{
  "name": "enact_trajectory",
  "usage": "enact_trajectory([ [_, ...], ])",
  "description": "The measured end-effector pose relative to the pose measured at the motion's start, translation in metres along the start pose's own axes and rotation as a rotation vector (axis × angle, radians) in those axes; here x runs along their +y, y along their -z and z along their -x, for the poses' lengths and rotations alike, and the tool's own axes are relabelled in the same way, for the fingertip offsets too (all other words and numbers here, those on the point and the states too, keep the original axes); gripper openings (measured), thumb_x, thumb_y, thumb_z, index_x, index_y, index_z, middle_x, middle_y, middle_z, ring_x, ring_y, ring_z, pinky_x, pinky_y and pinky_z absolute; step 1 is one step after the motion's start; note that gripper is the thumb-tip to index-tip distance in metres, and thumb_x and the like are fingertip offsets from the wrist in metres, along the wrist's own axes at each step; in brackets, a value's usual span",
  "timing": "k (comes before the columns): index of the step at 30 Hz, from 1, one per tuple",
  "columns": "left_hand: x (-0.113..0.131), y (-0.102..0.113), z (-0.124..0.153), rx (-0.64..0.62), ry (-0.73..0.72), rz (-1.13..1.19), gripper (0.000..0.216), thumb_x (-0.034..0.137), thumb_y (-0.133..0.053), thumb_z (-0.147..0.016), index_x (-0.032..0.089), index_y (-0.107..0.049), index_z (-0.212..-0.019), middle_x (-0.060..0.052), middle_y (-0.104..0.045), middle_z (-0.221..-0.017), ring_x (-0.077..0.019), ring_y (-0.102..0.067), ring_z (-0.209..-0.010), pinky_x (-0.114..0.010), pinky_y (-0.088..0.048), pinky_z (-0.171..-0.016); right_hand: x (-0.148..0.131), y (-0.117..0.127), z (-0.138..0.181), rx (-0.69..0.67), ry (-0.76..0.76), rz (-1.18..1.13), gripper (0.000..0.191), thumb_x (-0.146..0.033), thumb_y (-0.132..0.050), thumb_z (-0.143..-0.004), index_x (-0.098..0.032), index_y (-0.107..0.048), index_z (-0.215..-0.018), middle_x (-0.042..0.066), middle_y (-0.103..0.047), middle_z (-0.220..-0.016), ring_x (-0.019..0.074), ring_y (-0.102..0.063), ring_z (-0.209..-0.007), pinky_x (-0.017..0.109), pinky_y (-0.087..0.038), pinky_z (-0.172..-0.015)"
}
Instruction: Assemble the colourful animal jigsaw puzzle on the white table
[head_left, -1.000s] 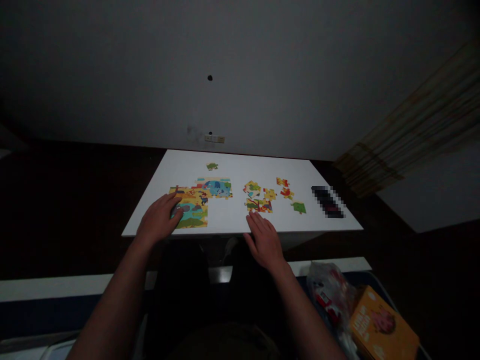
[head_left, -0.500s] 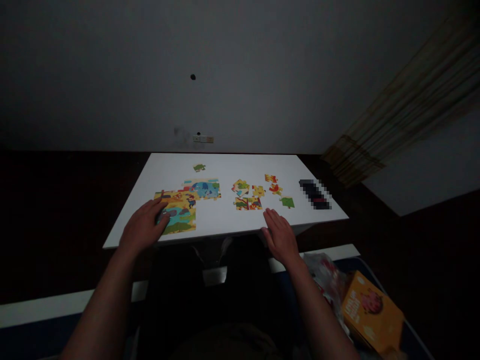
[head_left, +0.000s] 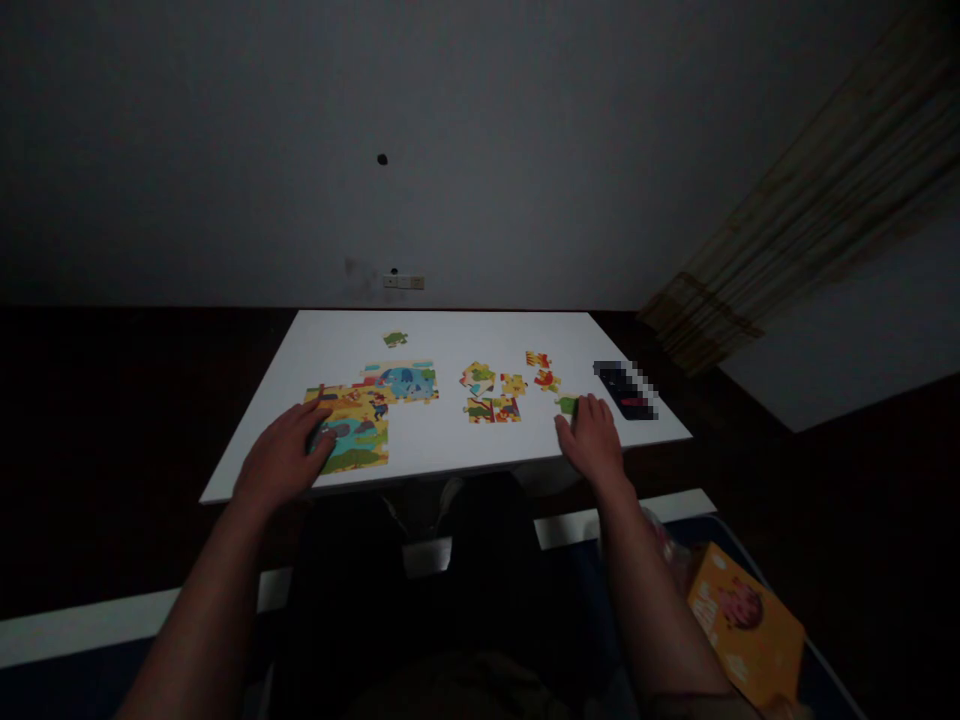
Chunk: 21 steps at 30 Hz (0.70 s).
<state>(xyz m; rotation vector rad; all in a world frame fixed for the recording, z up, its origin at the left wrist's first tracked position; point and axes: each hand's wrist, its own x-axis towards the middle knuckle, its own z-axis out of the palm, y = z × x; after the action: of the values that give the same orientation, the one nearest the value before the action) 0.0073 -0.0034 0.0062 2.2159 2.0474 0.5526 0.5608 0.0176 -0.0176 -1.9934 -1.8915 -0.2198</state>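
Resting on joined puzzle [head_left: 360, 435], left hand [head_left: 281, 455] loosely spread, right hand [head_left: 594, 440] partly covering green piece [head_left: 566, 404], its grip unclear

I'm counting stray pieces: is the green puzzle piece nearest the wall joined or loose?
Loose: the green puzzle piece lies apart, with white tabletop showing all around it.

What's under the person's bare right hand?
The left part of a green jigsaw piece shows on the white rectangular table; the bare right hand covers the rest, hiding any grip.
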Motion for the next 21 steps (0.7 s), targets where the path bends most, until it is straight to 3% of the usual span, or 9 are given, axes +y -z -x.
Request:
enact_trajectory([
  [4,0.001,0.001,0.001,-0.011,-0.005,0.002,0.066,0.058,-0.041,-0.105,0.016,-0.070,-0.147,-0.018,-0.061,-0.165,-0.0399,-0.054,-0.154,-0.059,-0.044,-0.130,0.003,-0.003,-0.007,-0.070,0.053,-0.045,0.054,-0.038,-0.046,-0.111,-0.010,-0.067,-0.152,0.024,-0.065,-0.157,0.0389,-0.057,-0.150,0.059,-0.043,-0.128],
  [9,0.002,0.001,0.002,0.003,-0.003,0.008,0.063,0.058,-0.041,-0.105,0.020,-0.070,-0.146,-0.015,-0.061,-0.165,-0.0387,-0.055,-0.153,-0.059,-0.043,-0.131,0.000,0.001,0.009,-0.054,0.107,-0.155,0.047,-0.031,-0.047,-0.109,-0.020,-0.073,-0.147,0.015,-0.069,-0.156,0.0344,-0.058,-0.150,0.056,-0.046,-0.128],
  [16,0.006,0.004,0.005,0.012,-0.012,0.015,0.058,0.054,-0.045,-0.106,0.021,-0.071,-0.145,-0.015,-0.063,-0.163,-0.0370,-0.056,-0.153,-0.058,-0.042,-0.131,-0.003,0.002,0.020,-0.039,0.076,-0.285,0.047,-0.024,-0.043,-0.105,-0.018,-0.081,-0.133,0.020,-0.076,-0.143,0.0327,-0.066,-0.140,0.046,-0.046,-0.127],
  [21,0.008,0.004,0.007,-0.007,-0.001,-0.004,0.059,0.050,-0.047,-0.107,0.014,-0.069,-0.149,-0.019,-0.059,-0.166,-0.0372,-0.054,-0.155,-0.055,-0.042,-0.132,-0.004,-0.012,0.009,-0.043,0.039,-0.196,0.051,-0.041,-0.050,-0.106,-0.013,-0.075,-0.142,0.028,-0.070,-0.147,0.0397,-0.064,-0.140,0.051,-0.047,-0.122],
])
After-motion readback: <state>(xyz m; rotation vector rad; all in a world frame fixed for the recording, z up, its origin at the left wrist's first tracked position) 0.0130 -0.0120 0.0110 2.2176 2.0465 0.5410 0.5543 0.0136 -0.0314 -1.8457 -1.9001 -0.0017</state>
